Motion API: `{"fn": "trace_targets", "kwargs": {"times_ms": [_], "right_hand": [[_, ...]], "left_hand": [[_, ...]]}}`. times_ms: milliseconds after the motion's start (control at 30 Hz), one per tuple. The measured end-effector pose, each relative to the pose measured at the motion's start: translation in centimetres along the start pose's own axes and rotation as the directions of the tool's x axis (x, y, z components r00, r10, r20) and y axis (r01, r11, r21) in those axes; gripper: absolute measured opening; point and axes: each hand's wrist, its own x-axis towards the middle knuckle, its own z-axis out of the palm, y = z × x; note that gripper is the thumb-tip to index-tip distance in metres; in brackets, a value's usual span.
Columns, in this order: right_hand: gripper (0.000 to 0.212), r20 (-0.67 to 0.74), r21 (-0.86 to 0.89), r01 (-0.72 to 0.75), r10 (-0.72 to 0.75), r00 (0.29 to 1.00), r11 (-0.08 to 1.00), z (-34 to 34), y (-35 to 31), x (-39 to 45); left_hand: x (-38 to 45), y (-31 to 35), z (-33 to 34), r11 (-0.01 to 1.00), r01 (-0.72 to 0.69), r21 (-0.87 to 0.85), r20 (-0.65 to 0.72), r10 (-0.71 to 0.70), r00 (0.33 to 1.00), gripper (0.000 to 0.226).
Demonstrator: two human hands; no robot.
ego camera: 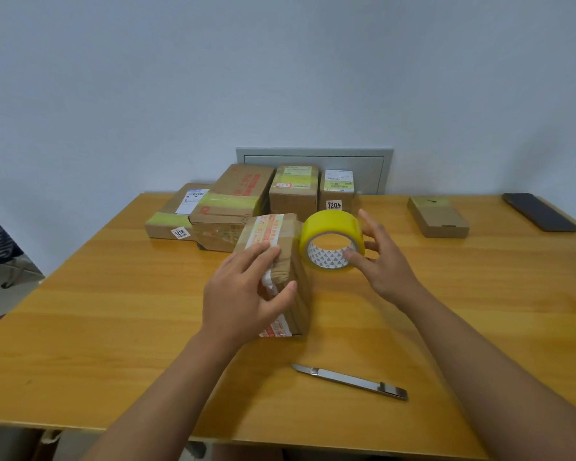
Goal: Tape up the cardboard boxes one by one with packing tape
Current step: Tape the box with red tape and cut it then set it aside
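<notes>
Six brown cardboard boxes on yellow wood worktop (113,327): four taped at rear (233,201), one flat box (438,216) far right, one w/ printed tape (273,257) at centre. L hand (246,294) flat on centre box, fingers straight. R hand (379,261) grips one yellow packing-tape roll (331,239) beside it. One silver utility knife (350,380) near front edge, one black phone (539,211) far right.

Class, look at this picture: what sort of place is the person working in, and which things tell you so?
Probably a small office or home packing spot: labelled cardboard boxes stacked on a wooden table against a plain wall, a yellow tape roll and a utility knife.
</notes>
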Motion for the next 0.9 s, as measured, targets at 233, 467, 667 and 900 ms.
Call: {"fn": "trace_targets", "kwargs": {"times_ms": [233,467,667,900], "right_hand": [[0.078,0.051,0.168,0.016,-0.025,0.998,0.986,3.8,-3.3,2.2],[0.062,-0.014,0.141,0.039,-0.038,0.999,0.989,4.4,-5.7,5.0],[0.062,0.048,0.063,0.097,-0.100,0.994,0.993,4.2,-5.3,4.6],[0.071,0.103,0.055,0.132,-0.137,0.985,0.990,5.2,-5.2,4.6]], "left_hand": [[-0.5,-1.1,-1.2,0.894,0.418,-0.158,0.104,-0.406,0.908,0.074],[-1.7,-0.1,-0.1,0.596,0.600,-0.534,0.278,-0.547,0.790,0.067],[-2.9,1.0,1.3,0.566,0.638,-0.522,0.396,-0.502,0.769,0.057],[-0.7,0.2,1.0,0.996,0.024,-0.088,0.106,-0.014,0.994,0.047]]}}
